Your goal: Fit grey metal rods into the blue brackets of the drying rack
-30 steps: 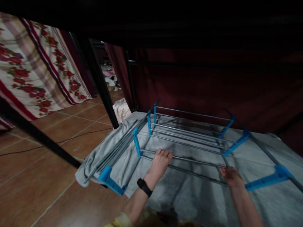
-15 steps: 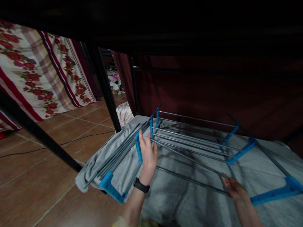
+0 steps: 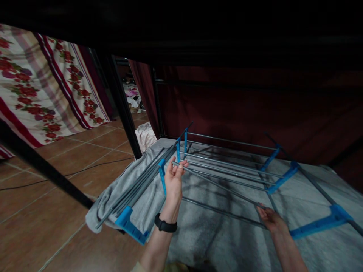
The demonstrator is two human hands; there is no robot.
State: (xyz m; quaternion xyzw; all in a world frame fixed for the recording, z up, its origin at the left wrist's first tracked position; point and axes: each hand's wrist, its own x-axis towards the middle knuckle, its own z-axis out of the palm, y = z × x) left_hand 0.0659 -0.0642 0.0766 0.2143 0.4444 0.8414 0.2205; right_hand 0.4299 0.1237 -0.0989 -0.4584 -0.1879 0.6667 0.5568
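A folded rack of grey metal rods and blue plastic brackets lies on a grey blanket. My left hand, with a black watch on the wrist, is closed around the left end of one loose grey rod beside a blue bracket. That rod slants down to the right. My right hand grips its other end, low above the blanket. More grey rods lie bundled along the rack's left side.
A dark bed frame post and a slanted black bar stand to the left. Brown floor tiles spread beyond the blanket's edge. A floral cloth hangs at far left. Dark red fabric closes the back.
My left hand rose from lying flat on the blanket to the blue bracket and closed on the rod's end, which is now lifted free. My right hand stayed on the rod's right end.
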